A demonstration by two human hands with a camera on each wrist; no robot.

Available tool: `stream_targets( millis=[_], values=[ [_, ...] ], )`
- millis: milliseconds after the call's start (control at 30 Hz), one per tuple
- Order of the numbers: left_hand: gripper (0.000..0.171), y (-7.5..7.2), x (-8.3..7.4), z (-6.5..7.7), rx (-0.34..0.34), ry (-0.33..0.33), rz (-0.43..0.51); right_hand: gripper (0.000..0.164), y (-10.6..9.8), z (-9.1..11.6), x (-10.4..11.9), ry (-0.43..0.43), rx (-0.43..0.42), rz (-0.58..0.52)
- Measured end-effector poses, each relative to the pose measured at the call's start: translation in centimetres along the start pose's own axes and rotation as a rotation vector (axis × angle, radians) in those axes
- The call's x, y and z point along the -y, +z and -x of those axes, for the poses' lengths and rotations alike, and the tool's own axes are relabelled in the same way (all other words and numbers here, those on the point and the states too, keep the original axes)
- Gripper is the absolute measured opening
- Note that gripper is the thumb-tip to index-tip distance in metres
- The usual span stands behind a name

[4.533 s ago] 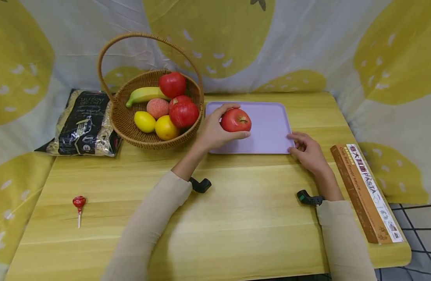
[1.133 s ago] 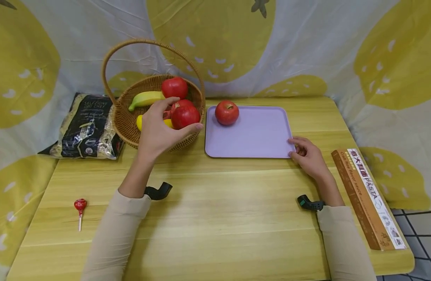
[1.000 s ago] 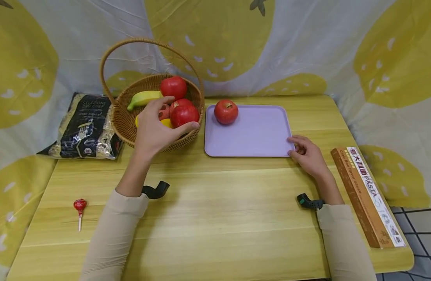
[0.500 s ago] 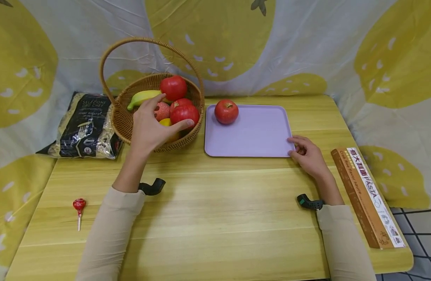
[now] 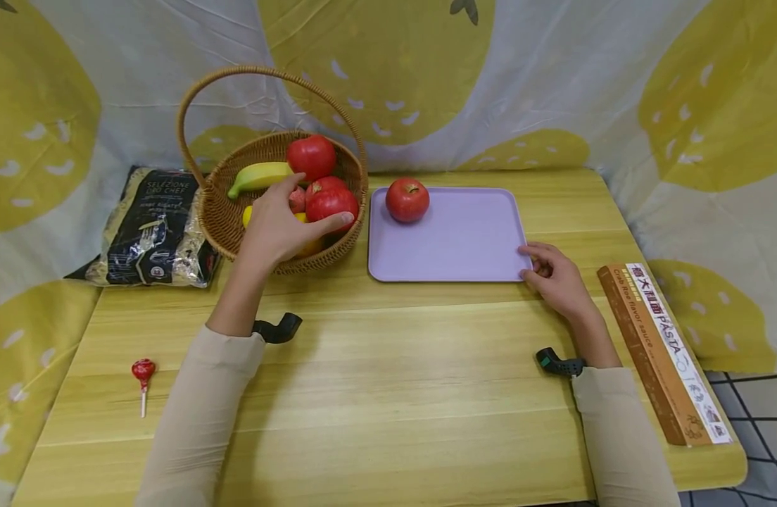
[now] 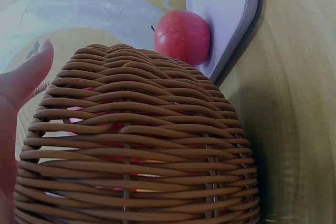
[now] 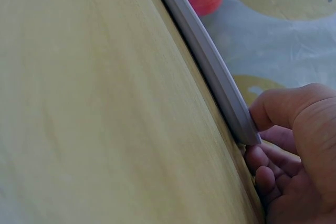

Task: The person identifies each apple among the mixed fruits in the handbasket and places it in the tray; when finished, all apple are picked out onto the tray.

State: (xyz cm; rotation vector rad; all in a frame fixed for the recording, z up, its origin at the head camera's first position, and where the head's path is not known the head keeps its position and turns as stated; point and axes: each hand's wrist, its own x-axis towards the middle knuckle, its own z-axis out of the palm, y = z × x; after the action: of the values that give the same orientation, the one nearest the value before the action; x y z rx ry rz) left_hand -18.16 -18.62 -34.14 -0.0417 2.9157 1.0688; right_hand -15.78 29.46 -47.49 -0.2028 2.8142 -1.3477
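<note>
Reaches over the near side of the tall-handled, round brown wicker basket (image 5: 216, 215), at far left, with the left hand (image 5: 271, 229), index finger and thumb spread wide about a glossy, round red fruit (image 5: 328, 203); cannot tell whether touching it. Holds, with the right hand (image 5: 561, 283), the right edge of the flat, rectangular lilac tray (image 5: 455, 246) by its near corner, with fingers curled narrow at the rim. Shows, on the tray's far left, a round red apple (image 5: 407, 200) (stem upward, touching neither hand). At near left, see a red-headed, white-stick lollipop (image 5: 143, 370); at right, a long orange-brown cardboard pasta box (image 5: 654, 345).
</note>
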Motion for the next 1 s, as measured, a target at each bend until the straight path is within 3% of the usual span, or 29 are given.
stream_targets(
  millis=[300, 533, 1000],
  values=[
    [0.117, 0.5, -0.1, -0.8, 0.048, 0.026, -0.031, 0.044, -0.1, 0.1, 0.1, 0.003, -0.001, -0.004],
    [0.119, 0.7, -0.2, -1.1, 0.095, 0.008, -0.065, 0.044, -0.1, 0.0, 0.3, 0.004, 0.003, -0.010],
    [0.106, 1.4, -0.6, -1.5, 0.096, 0.047, -0.089, 0.044, -0.2, -0.1, 0.1, 0.008, 0.006, -0.009]
  ],
)
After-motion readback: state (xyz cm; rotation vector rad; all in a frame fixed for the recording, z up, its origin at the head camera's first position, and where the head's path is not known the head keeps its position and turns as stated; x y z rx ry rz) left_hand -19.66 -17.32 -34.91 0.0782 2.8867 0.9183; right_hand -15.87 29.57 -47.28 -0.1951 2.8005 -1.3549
